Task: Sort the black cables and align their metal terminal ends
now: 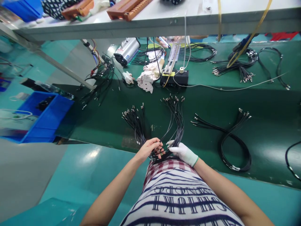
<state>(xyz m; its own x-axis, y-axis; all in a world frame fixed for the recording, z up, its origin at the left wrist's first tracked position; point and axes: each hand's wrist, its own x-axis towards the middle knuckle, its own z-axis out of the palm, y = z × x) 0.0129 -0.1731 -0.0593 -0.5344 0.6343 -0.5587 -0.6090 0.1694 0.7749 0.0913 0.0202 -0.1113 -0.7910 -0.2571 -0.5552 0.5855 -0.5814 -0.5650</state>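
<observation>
A bundle of thin black cables (pixel 180 122) with small metal connectors bends in a U at the table's near edge, its ends pointing away from me in two fans. My bare left hand (pixel 150 149) curls its fingers round the bottom of the bend, with some strands passing between them. On the right side of the bend, my right hand (pixel 184 153), in a white glove with a green cuff, is closed round the same bundle. Parts of the strands are hidden by my fingers. Another looped cable bundle (pixel 246 157) lies to the right on the green tabletop (pixel 202 147).
Across the table stand a black box (pixel 178 78), a silver device (pixel 128 50) and crumpled white cloths (pixel 149 75). More cables (pixel 246 59) lie at back right. A blue bin (pixel 49 116) is at left. Overhead runs a shelf edge (pixel 150 28); another person's hands show beneath it.
</observation>
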